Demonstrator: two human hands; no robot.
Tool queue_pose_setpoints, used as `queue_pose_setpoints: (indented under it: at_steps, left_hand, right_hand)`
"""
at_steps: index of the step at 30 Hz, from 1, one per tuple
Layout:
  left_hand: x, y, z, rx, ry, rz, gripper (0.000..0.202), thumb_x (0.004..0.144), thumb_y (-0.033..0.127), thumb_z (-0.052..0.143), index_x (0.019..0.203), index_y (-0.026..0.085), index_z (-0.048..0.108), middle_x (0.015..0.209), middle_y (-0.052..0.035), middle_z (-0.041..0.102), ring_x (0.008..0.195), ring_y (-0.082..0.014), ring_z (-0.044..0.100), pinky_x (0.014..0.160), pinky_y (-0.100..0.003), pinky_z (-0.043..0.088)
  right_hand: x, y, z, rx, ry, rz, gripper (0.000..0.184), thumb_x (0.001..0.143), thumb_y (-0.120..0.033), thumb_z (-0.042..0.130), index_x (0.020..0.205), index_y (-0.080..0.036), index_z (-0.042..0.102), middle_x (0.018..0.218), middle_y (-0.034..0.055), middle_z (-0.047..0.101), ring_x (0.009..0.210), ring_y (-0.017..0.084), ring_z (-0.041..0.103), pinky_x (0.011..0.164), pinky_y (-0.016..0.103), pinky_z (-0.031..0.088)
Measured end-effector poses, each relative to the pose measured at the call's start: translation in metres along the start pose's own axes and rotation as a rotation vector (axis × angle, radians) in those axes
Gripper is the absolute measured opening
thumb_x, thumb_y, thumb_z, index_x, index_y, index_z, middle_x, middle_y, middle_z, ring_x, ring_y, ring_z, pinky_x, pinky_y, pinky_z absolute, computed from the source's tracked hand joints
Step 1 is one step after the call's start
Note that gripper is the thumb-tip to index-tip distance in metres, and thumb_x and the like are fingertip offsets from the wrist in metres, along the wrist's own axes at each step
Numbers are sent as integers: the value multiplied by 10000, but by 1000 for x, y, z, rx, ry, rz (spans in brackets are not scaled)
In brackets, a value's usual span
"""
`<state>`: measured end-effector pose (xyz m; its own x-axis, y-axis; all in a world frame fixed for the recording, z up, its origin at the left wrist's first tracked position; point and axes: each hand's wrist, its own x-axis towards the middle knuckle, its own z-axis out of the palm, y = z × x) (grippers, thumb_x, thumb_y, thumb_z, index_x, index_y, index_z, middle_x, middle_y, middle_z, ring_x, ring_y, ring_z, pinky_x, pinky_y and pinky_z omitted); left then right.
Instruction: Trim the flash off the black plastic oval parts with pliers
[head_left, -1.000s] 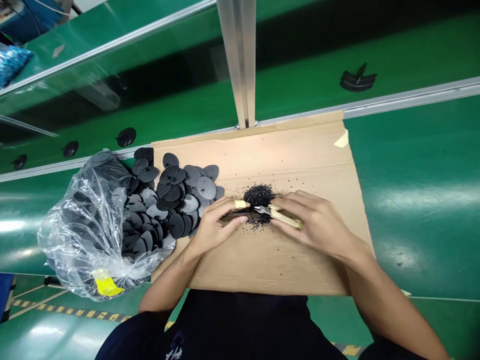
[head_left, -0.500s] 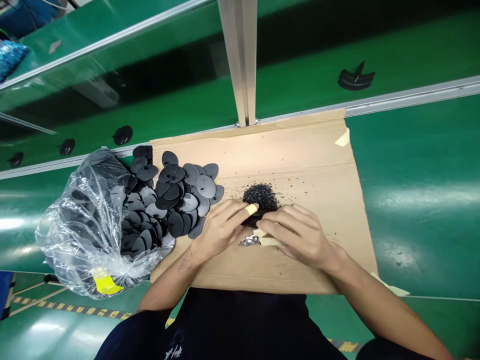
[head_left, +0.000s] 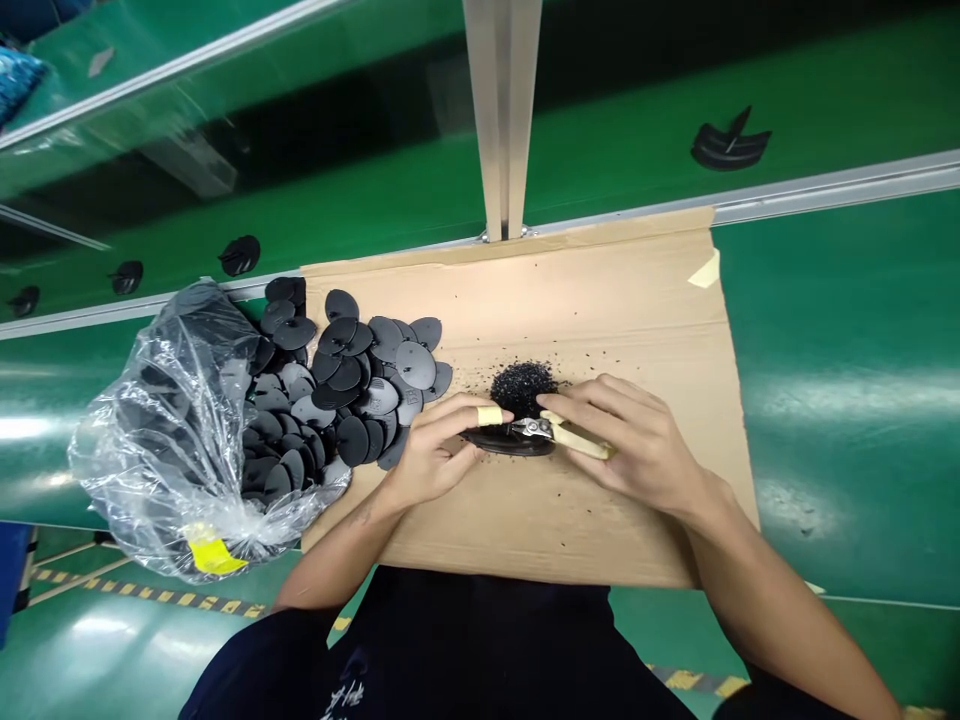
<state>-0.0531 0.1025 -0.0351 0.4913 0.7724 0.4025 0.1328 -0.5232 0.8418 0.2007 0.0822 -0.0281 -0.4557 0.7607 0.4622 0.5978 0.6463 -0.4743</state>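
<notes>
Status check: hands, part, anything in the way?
Left hand holding black disc. Right hand on pliers, jaws at the disc. Black scraps heaped just beyond, on cardboard.

The left forearm (head_left: pixel 337 548) slants far and right, the right forearm (head_left: pixel 780 590) far and left. The left hand (head_left: pixel 439 445) pinches, pointing right; the right hand (head_left: pixel 636 430) is curled in a grip, pointing left, near the other.
</notes>
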Motion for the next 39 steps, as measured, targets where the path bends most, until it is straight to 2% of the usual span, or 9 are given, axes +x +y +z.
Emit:
queue_pose_setpoints:
  at_steps: [10,20,27,33,37,39]
  left_hand:
    - [-1,-3,0,-21,-4,3,282,934,113,649,1198,187,714,1060,-90,729,961,-160,685,828,-279,574]
    - [-2,-4,0,-44,-11,8,318,925,92,655,1222,190,713,1080,-88,726,972,-147,683,836,-264,577]
    - [-4,-5,1,-47,-5,21,322,933,115,661,1240,200,709,1072,-90,731,953,-152,690,795,-267,590]
    - [-6,-5,1,-63,-26,18,350,922,100,672,1255,203,703,1090,-93,729,984,-155,689,830,-269,586]
    - [-4,-2,-1,-42,-36,37,335,919,120,682,1243,199,707,1081,-95,731,978,-156,692,839,-267,579]
    - [-2,1,-2,-16,-19,52,301,926,134,671,1217,197,716,1039,-91,734,940,-154,695,812,-263,577]
  right_hand:
    - [-1,0,1,-90,9,-16,316,957,-244,633,1270,-212,616,970,73,733,831,182,678,715,306,552]
    - [1,-5,-1,-298,18,-77,254,975,-266,618,1219,-199,634,892,50,750,747,170,642,644,303,490]
    - [1,-8,-4,-302,-14,-67,224,976,-239,619,1194,-188,631,900,47,751,726,157,633,644,294,489]
    - [-1,-10,-4,-287,29,-68,142,962,-155,608,1093,-177,661,788,21,723,698,140,649,608,262,469]
    - [-2,-7,-5,-185,23,-42,150,985,-216,597,1114,-185,668,834,23,736,738,132,672,641,250,498]
    - [-2,-5,-6,-228,10,-18,153,1001,-220,563,1103,-198,675,843,19,742,741,134,671,647,256,497]
